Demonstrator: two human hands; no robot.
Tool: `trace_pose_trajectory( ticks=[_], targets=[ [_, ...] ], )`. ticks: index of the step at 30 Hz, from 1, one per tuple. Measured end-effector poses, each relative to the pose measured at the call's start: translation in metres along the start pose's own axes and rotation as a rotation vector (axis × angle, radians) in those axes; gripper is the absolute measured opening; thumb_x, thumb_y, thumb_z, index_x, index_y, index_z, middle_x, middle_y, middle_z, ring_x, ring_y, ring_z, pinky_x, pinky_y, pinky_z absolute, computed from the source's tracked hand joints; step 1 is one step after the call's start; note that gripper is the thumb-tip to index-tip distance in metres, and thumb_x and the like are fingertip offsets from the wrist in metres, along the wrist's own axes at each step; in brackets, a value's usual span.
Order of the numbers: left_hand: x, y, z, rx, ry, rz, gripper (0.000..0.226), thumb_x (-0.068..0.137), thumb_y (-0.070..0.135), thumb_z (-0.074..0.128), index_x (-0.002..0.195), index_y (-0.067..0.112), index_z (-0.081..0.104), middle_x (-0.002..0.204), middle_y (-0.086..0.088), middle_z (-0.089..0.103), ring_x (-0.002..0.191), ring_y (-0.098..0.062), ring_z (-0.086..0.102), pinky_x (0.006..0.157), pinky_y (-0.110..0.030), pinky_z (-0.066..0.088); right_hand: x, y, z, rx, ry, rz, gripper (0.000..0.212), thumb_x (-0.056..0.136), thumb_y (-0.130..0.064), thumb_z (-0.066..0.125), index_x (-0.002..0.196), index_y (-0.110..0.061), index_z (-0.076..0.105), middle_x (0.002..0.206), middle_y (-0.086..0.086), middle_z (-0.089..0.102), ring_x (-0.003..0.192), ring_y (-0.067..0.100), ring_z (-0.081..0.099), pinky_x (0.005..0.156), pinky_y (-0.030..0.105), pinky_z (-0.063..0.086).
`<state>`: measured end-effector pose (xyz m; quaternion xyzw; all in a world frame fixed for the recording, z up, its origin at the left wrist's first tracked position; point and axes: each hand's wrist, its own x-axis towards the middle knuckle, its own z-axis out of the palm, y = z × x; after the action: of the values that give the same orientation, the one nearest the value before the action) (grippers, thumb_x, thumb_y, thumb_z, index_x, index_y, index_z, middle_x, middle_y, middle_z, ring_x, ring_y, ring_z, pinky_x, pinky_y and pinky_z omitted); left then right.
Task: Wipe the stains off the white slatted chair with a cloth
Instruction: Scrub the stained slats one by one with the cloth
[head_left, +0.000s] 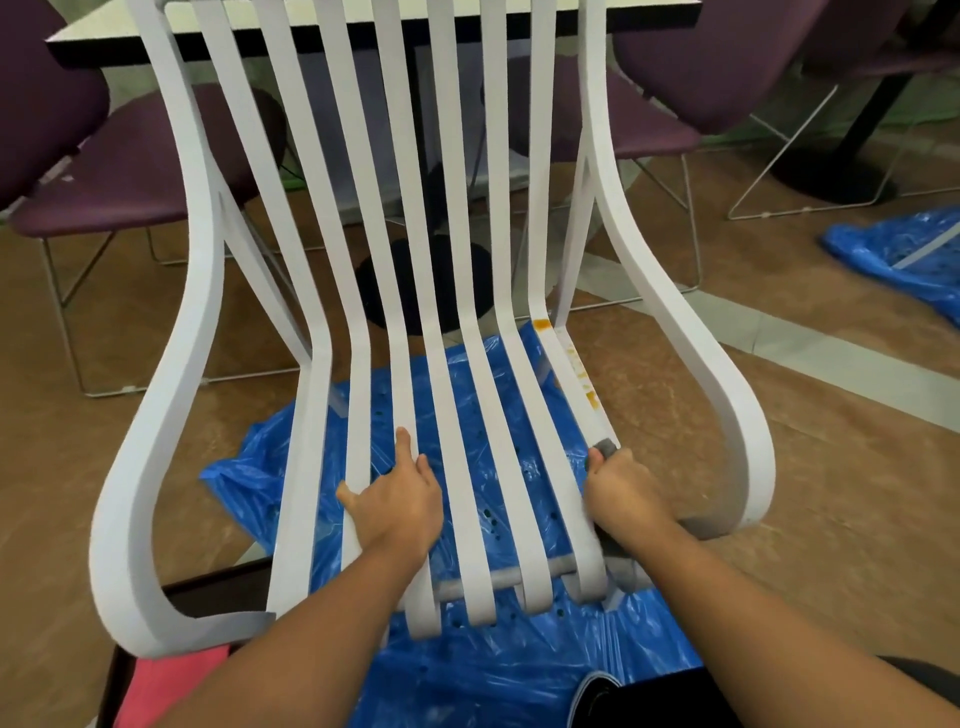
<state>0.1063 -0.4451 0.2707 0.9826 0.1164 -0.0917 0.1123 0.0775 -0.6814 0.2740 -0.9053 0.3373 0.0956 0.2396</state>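
Note:
The white slatted chair (452, 291) fills the middle of the view, facing me. Orange stains (581, 370) streak its rightmost seat slat, with a bigger blot at the bend of the neighbouring slat. My right hand (621, 488) grips a grey cloth (605, 447) wrapped around that stained slat, just below the stains; more of the cloth hangs down at the seat's front edge. My left hand (397, 499) rests on the middle seat slats with its fingers spread and straight, holding nothing.
A blue plastic sheet (467, 670) covers the floor under the chair; another crumpled one (904, 249) lies at the right. Purple chairs (104, 171) and a white-topped table (124, 31) stand behind. A pink object (171, 686) lies at the lower left.

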Motion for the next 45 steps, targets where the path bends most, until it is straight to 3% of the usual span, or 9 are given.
trace_pose_trajectory(
  ticks=[5, 11, 14, 21, 28, 32, 36, 38, 45],
  targets=[
    [-0.001, 0.001, 0.004, -0.001, -0.002, 0.009, 0.054, 0.108, 0.042, 0.017, 0.161, 0.032, 0.010, 0.057, 0.006, 0.058, 0.063, -0.012, 0.056, 0.117, -0.055, 0.015, 0.058, -0.037, 0.005, 0.015, -0.023, -0.012, 0.050, 0.101, -0.052, 0.032, 0.121, -0.011, 0.052, 0.121, 0.017, 0.062, 0.112, 0.036, 0.058, 0.092, 0.043, 0.047],
    [0.001, 0.000, 0.007, 0.010, 0.001, -0.003, 0.054, 0.107, 0.044, 0.014, 0.160, 0.034, 0.010, 0.053, 0.004, 0.058, 0.063, -0.009, 0.058, 0.120, -0.054, 0.012, 0.122, -0.091, 0.011, -0.007, 0.016, -0.128, 0.047, 0.102, -0.049, 0.030, 0.120, -0.013, 0.055, 0.121, 0.015, 0.063, 0.111, 0.036, 0.059, 0.085, 0.040, 0.043],
    [0.002, 0.001, 0.006, 0.011, -0.003, -0.011, 0.055, 0.107, 0.045, 0.014, 0.160, 0.035, 0.008, 0.053, 0.004, 0.057, 0.062, -0.005, 0.055, 0.120, -0.054, 0.013, 0.152, -0.116, 0.012, 0.005, 0.019, -0.150, 0.041, 0.101, -0.047, 0.032, 0.115, -0.018, 0.058, 0.118, 0.013, 0.064, 0.107, 0.035, 0.062, 0.083, 0.039, 0.050],
    [0.009, 0.004, 0.009, 0.031, -0.012, -0.021, 0.056, 0.106, 0.047, 0.010, 0.159, 0.037, 0.001, 0.055, 0.005, 0.059, 0.066, -0.001, 0.057, 0.119, -0.051, 0.013, 0.209, -0.162, 0.019, 0.012, 0.000, -0.118, 0.050, 0.097, -0.051, 0.035, 0.117, -0.012, 0.058, 0.117, 0.015, 0.065, 0.103, 0.035, 0.064, 0.089, 0.046, 0.054],
    [0.008, 0.005, 0.007, 0.009, -0.021, -0.028, 0.055, 0.107, 0.047, 0.012, 0.159, 0.037, 0.002, 0.055, 0.004, 0.058, 0.064, 0.001, 0.055, 0.120, -0.052, 0.014, 0.205, -0.159, 0.016, -0.150, -0.016, -0.238, 0.044, 0.104, -0.021, 0.034, 0.147, -0.023, 0.041, 0.134, 0.014, 0.049, 0.124, 0.038, 0.052, 0.098, 0.048, 0.049],
    [0.006, 0.005, 0.007, 0.003, -0.015, -0.037, 0.054, 0.107, 0.046, 0.013, 0.160, 0.037, 0.005, 0.055, 0.005, 0.058, 0.064, -0.001, 0.056, 0.120, -0.051, 0.015, 0.194, -0.144, 0.014, -0.173, -0.024, -0.266, 0.041, 0.103, -0.018, 0.036, 0.144, -0.013, 0.041, 0.137, 0.018, 0.046, 0.126, 0.040, 0.048, 0.099, 0.049, 0.047],
    [0.005, 0.006, 0.005, -0.008, -0.021, -0.045, 0.054, 0.107, 0.045, 0.013, 0.160, 0.037, 0.005, 0.058, 0.005, 0.060, 0.069, -0.002, 0.059, 0.119, -0.051, 0.012, 0.182, -0.120, 0.027, -0.097, 0.036, -0.203, 0.052, 0.102, -0.045, 0.018, 0.130, -0.014, 0.048, 0.130, 0.016, 0.057, 0.116, 0.039, 0.056, 0.095, 0.046, 0.048],
    [0.004, 0.006, 0.004, -0.003, -0.027, -0.049, 0.054, 0.107, 0.045, 0.013, 0.160, 0.037, 0.004, 0.058, 0.005, 0.061, 0.070, -0.003, 0.059, 0.119, -0.051, 0.012, 0.175, -0.106, 0.033, -0.063, 0.090, -0.170, 0.053, 0.101, -0.050, 0.018, 0.125, -0.014, 0.049, 0.121, 0.018, 0.061, 0.111, 0.039, 0.058, 0.091, 0.045, 0.046],
    [0.005, 0.006, 0.003, 0.017, -0.039, -0.045, 0.054, 0.107, 0.046, 0.011, 0.160, 0.037, 0.002, 0.058, 0.005, 0.060, 0.068, -0.003, 0.058, 0.121, -0.052, 0.012, 0.176, -0.109, 0.035, -0.058, 0.162, -0.162, 0.052, 0.101, -0.047, 0.020, 0.113, -0.014, 0.058, 0.109, 0.016, 0.066, 0.100, 0.037, 0.062, 0.084, 0.043, 0.048]
  ],
)
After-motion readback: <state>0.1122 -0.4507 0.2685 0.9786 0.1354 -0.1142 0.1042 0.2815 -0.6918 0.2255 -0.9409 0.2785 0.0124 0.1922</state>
